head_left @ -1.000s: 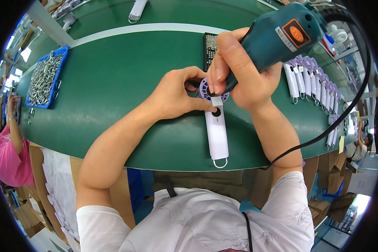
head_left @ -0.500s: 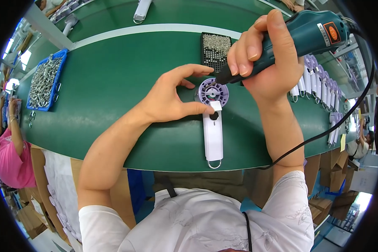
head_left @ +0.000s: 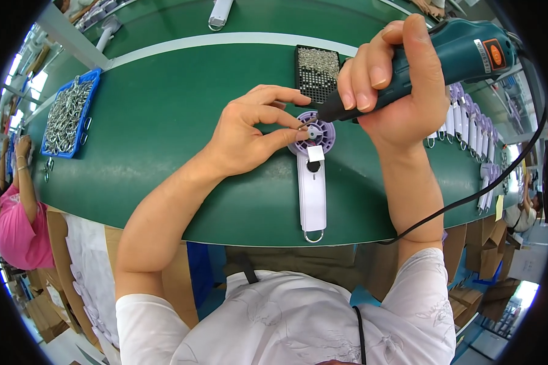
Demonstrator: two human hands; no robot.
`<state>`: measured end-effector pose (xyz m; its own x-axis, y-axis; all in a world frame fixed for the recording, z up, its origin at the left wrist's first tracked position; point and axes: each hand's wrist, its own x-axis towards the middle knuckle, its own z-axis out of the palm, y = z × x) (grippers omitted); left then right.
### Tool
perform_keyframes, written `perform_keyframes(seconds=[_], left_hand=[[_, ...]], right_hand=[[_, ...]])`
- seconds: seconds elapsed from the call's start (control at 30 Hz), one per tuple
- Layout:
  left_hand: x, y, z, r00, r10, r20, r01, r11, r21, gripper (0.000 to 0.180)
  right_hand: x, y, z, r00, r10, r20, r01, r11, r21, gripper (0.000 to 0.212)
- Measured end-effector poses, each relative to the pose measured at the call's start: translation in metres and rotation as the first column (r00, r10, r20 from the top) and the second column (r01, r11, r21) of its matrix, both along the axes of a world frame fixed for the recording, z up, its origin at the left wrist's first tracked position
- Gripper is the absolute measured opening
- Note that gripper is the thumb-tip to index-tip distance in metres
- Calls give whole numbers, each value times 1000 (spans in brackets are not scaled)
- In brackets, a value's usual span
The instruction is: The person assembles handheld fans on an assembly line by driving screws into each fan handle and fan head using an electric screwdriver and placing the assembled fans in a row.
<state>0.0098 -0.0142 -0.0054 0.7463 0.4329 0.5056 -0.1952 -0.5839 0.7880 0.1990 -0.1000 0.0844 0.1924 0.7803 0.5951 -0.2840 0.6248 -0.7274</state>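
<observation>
A white handheld fan [head_left: 313, 194] with a round lilac head lies on the green table in front of me, its metal loop toward me. My right hand [head_left: 402, 85] is wrapped round a teal electric screwdriver [head_left: 466, 52], held tilted with its black nose down at the fan head [head_left: 326, 139]. The thin bit reaches out over the hub. At the tip of the bit my left hand [head_left: 246, 131] pinches with thumb and fingers over the left side of the fan head. Whatever small thing sits in that pinch is too small to make out.
Beyond the fan stands a black tray [head_left: 316, 73] of small screws. At the left is a blue bin [head_left: 70, 115] of metal clips. Several similar fans [head_left: 469, 121] line the right side. The screwdriver's black cord [head_left: 487, 185] loops down past my right forearm. Other people work at both sides.
My left thumb has moved up from the fan's neck to the hub, and the fingers have closed to a pinch at the bit. The screwdriver has shifted slightly right.
</observation>
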Motion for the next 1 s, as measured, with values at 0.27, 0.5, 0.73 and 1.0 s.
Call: perform_keyframes(seconds=[0.27,0.5,0.73,1.0], left_hand=[[0,-3,6,999,-24,22,26,993,-114,17],[-2,-1,9,999,46,-25,-47,998,-35,15],[-1,-2,8,999,54,1,-51,957,-286,18],[0,-3,2,999,7,53,13,927,-374,40]], right_hand=[[-3,2,-4,999,16,39,-17,1000,18,35],[2,-1,1,999,28,40,-30,998,48,36],[11,-2,6,995,63,80,-72,991,115,38],[5,-3,3,992,81,95,-92,989,116,37]])
